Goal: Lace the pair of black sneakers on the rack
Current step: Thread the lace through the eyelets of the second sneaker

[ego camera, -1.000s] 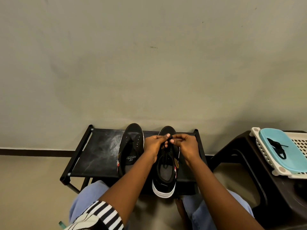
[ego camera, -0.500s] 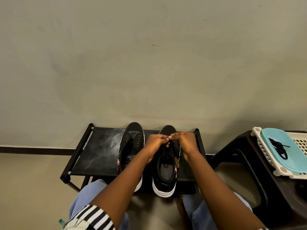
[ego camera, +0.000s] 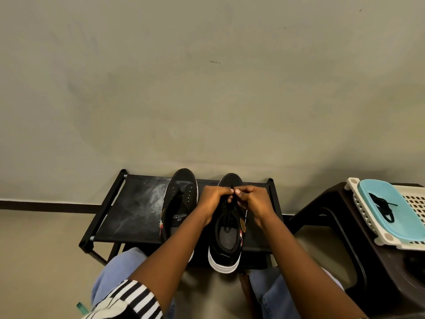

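Presently two hands, left hand [ego camera: 215,200] and right hand [ego camera: 256,201], each grip pinching one lace [ego camera: 231,199] over two sneakers [ego camera: 226,238].

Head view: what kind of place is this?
Probably a home entryway or utility corner: a low black shoe rack holding sneakers against a bare wall, and beside it a dark plastic stool carrying a laundry-style basket.

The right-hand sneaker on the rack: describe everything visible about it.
The right sneaker is black, fabric-looking, with a white striped sole and a grey insole. It stands upright on the black rack, toe to the wall, heel overhanging the near edge. Black lace is partly threaded; left hand and right hand pinch it above the tongue.
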